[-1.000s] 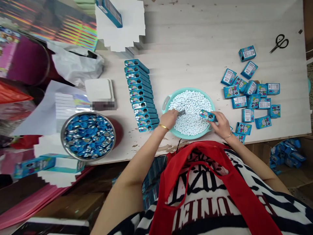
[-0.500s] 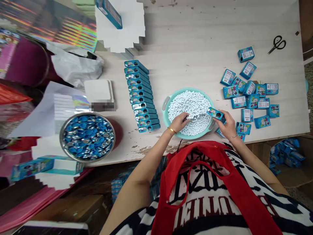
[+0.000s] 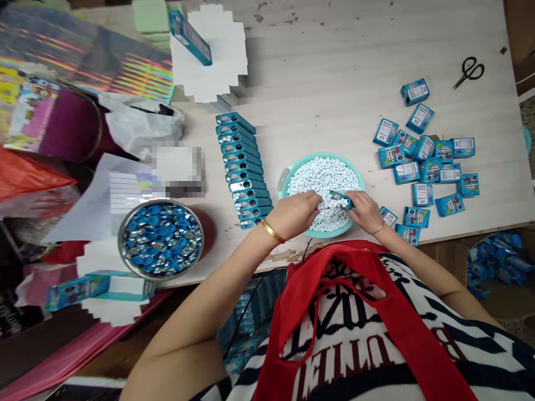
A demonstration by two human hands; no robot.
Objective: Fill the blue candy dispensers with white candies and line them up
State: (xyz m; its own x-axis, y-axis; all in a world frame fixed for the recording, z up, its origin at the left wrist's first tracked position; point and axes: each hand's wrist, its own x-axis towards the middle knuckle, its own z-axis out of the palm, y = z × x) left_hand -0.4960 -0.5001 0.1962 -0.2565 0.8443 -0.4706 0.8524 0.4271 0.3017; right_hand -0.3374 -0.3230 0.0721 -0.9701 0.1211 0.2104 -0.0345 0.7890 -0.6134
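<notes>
A pale turquoise basin full of small white candies stands in front of me. My right hand holds a small blue candy box low over the basin, its long side tilted. From the left, my left hand reaches over the basin's rim, fingers closed around some of the candies and close to the box. Several candies sit between my fingertips and the box; my left fingertips are partly hidden. Left of the basin, a row of blue boxes has round holes in the ends, some showing white candies.
Many blue boxes lie scattered on the right, with scissors beyond them. A metal bowl of blue-and-silver caps stands front left. White card stacks are at the back. A carton of blue boxes sits below the table's right edge.
My right hand has moved left, bringing the blue box over the candies. My left hand has closed on candies and come up beside the box. The view has shifted slightly.
</notes>
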